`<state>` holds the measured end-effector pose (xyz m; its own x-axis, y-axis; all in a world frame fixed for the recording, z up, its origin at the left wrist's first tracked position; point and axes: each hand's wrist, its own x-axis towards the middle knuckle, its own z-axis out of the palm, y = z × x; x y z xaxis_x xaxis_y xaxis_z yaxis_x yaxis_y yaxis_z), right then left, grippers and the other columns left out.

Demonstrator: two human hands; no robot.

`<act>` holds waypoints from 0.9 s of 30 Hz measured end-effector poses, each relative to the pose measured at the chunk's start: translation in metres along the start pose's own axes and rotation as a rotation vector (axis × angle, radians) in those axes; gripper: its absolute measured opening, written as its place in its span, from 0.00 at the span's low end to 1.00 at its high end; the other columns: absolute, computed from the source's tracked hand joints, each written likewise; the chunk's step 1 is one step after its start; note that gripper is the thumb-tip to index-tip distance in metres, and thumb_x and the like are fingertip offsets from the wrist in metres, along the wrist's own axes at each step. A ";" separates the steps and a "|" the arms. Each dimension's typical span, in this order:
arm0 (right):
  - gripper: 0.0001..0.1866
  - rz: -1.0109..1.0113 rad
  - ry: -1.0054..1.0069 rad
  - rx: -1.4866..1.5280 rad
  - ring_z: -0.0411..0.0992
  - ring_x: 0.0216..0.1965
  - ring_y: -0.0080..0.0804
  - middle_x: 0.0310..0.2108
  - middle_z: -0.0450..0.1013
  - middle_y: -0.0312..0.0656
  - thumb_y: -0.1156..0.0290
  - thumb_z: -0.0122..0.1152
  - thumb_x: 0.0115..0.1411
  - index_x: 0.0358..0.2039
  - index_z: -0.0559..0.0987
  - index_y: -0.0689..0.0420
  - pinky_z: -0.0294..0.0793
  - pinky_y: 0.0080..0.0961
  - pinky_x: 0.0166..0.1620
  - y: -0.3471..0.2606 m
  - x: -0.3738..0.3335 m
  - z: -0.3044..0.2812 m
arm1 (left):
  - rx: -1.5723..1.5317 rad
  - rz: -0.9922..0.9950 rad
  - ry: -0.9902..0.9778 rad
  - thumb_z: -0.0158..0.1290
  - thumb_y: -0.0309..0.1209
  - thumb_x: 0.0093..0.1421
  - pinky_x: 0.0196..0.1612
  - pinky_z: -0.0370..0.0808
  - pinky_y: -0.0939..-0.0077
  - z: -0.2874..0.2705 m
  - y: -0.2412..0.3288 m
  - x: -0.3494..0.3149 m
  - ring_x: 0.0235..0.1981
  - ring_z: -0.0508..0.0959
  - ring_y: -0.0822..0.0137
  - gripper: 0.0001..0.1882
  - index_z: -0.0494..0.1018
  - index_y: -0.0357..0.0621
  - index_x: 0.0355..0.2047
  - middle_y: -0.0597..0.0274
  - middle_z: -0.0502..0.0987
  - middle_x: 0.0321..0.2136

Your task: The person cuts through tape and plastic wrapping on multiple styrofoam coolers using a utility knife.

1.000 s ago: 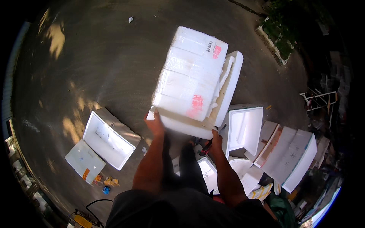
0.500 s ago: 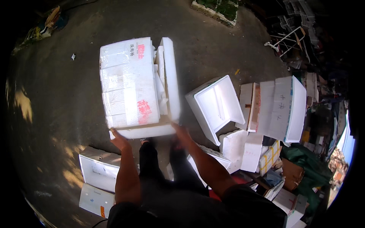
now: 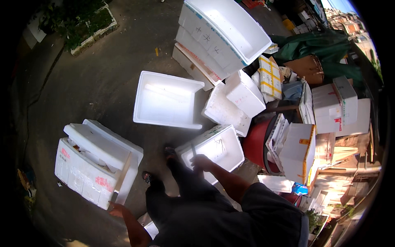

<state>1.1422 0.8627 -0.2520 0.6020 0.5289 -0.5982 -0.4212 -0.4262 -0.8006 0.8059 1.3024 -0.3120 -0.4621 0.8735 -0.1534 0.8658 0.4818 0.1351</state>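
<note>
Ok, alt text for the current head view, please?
A person's left hand is at the near corner of a white foam box stuffed with foam pieces, while the right hand appears over an open foam box. Stacked foam boxes, a red tub and a green sheet lie beyond.

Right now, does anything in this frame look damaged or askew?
Yes. The open white foam box mid-frame seems to be missing its right wall: its rim stops there, leaving a gap. At left, uneven foam pieces are wedged inside the taped foam box beside the left hand.
</note>
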 end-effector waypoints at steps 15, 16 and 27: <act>0.16 0.510 0.398 0.123 0.74 0.20 0.39 0.25 0.73 0.49 0.67 0.61 0.55 0.37 0.72 0.66 0.77 0.36 0.22 0.098 -0.140 0.026 | 0.261 0.828 -0.175 0.46 0.57 0.59 0.48 0.70 0.46 0.038 0.181 -0.033 0.47 0.69 0.38 0.41 0.56 0.31 0.57 0.39 0.64 0.49; 0.16 0.483 0.397 0.086 0.73 0.20 0.39 0.25 0.73 0.49 0.67 0.61 0.56 0.37 0.72 0.66 0.76 0.36 0.22 0.125 -0.153 0.042 | 0.318 0.835 -0.152 0.45 0.58 0.59 0.47 0.71 0.45 0.042 0.181 -0.040 0.47 0.69 0.38 0.42 0.55 0.31 0.57 0.40 0.63 0.49; 0.14 0.541 0.623 0.061 0.74 0.21 0.40 0.24 0.73 0.50 0.69 0.61 0.54 0.35 0.73 0.67 0.77 0.35 0.24 0.233 -0.207 0.187 | 0.477 0.817 -0.020 0.35 0.69 0.56 0.43 0.69 0.45 0.072 0.181 -0.027 0.44 0.70 0.41 0.44 0.59 0.35 0.47 0.42 0.63 0.44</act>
<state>0.7920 0.7910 -0.3210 0.5636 -0.2490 -0.7876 -0.7859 -0.4553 -0.4184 0.9889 1.3611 -0.3542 0.3220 0.9242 -0.2054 0.9091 -0.3624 -0.2056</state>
